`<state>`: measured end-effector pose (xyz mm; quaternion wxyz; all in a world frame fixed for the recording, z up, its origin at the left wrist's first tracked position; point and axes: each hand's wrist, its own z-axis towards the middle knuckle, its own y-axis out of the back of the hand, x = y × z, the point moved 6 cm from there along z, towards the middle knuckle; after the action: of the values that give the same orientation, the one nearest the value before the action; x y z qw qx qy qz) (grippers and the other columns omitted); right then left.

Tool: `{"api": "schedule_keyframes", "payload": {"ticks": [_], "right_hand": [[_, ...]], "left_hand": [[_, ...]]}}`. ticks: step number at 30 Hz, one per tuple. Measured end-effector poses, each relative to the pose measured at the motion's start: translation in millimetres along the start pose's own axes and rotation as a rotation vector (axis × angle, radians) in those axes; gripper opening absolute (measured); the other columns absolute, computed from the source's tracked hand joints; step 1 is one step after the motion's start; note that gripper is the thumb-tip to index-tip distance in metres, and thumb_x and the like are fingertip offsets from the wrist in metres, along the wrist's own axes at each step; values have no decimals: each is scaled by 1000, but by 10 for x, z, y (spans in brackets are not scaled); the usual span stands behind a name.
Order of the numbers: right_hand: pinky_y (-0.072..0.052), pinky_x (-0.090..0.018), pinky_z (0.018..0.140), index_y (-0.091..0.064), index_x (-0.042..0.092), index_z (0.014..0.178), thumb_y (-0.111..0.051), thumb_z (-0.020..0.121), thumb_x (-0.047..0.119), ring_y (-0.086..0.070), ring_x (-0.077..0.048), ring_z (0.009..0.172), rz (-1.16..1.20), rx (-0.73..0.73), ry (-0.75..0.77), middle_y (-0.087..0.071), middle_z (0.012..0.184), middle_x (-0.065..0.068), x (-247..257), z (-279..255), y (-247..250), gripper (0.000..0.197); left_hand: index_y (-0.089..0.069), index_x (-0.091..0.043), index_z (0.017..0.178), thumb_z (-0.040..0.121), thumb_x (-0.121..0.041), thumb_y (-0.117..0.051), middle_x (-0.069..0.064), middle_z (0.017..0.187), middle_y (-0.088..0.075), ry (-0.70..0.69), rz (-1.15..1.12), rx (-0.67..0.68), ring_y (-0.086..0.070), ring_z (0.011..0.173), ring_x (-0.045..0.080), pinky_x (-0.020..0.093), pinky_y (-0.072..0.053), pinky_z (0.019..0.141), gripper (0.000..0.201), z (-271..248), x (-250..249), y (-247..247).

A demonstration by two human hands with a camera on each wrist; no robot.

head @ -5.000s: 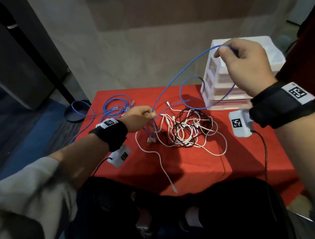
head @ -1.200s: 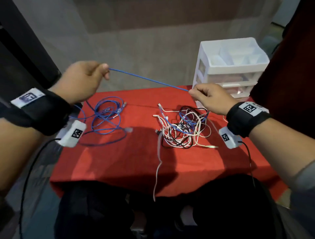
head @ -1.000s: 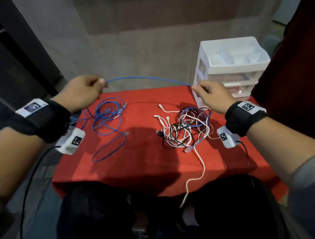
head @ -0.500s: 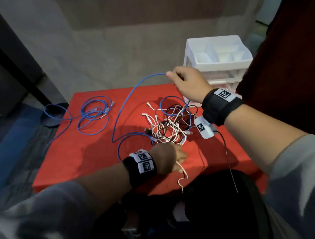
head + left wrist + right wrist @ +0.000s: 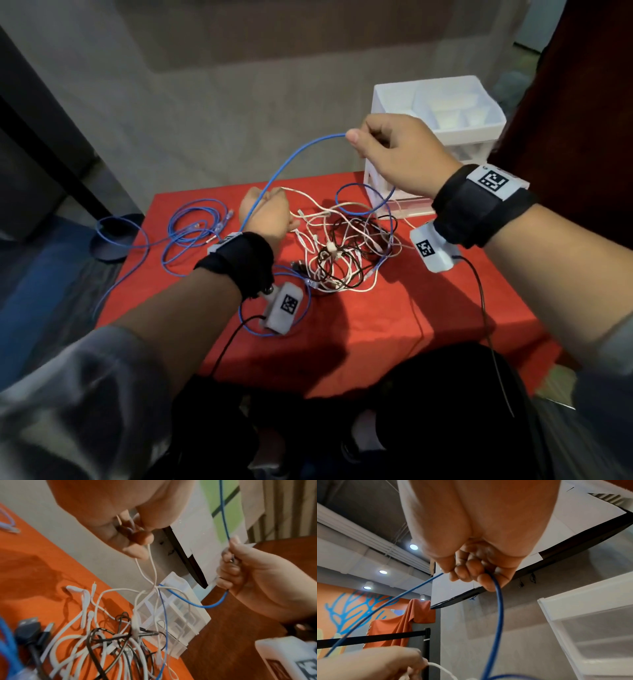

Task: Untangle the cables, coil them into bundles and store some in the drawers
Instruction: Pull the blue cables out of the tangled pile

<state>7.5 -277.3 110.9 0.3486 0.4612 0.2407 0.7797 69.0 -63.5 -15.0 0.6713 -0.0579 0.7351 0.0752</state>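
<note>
Head view: right hand (image 5: 400, 154) gripping blue cable (image 5: 291, 159), left hand (image 5: 265, 214) pinching white cable (image 5: 308, 197).

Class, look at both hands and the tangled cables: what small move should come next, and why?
Probably the left hand should lift the thin white cable it pinches, easing it off the blue network cable that the right hand holds raised, because the blue cable still runs through the white-and-black cable tangle on the red tablecloth.
</note>
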Motion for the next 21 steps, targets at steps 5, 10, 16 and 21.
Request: {"api": "schedule_keyframes", "payload": {"ticks": [5, 10, 16, 21], "right_hand": [[-36, -35, 62, -51, 14, 71, -53, 103, 43, -41, -15, 58, -53, 81, -26, -49, 61, -2, -33, -82, -146, 43], [-32, -35, 58, -45, 16, 68, -55, 102, 42, -37, -15, 56, -79, 125, -91, -42, 59, 1, -204, -195, -320, 44], [-31, -34, 56, -52, 13, 70, -58, 101, 41, -39, -11, 55, -49, 142, -64, -44, 58, 2, -112, -233, -475, 42], [-36, -34, 59, -54, 14, 72, -59, 100, 37, -40, -12, 57, -33, 224, 32, -48, 60, 2, 206, -207, -570, 37]], "left_hand": [[-47, -9, 115, 99, -39, -58, 6, 74, -73, 92, 188, 106, -71, 71, 25, 41, -57, 77, 35, -71, 211, -90], [-70, -14, 118, 90, -50, -54, 3, 119, -67, -472, 719, 527, -60, 114, 17, 35, -45, 103, 48, -822, 61, -147], [-69, -19, 88, 99, -26, -54, -2, 82, -68, -892, 450, 347, -61, 77, 18, 35, -51, 78, 20, -1199, -928, 80], [-67, -19, 98, 107, -27, -45, -5, 76, -63, -481, 716, 594, -52, 58, 10, 27, -42, 63, 25, -641, -771, -58]]}}
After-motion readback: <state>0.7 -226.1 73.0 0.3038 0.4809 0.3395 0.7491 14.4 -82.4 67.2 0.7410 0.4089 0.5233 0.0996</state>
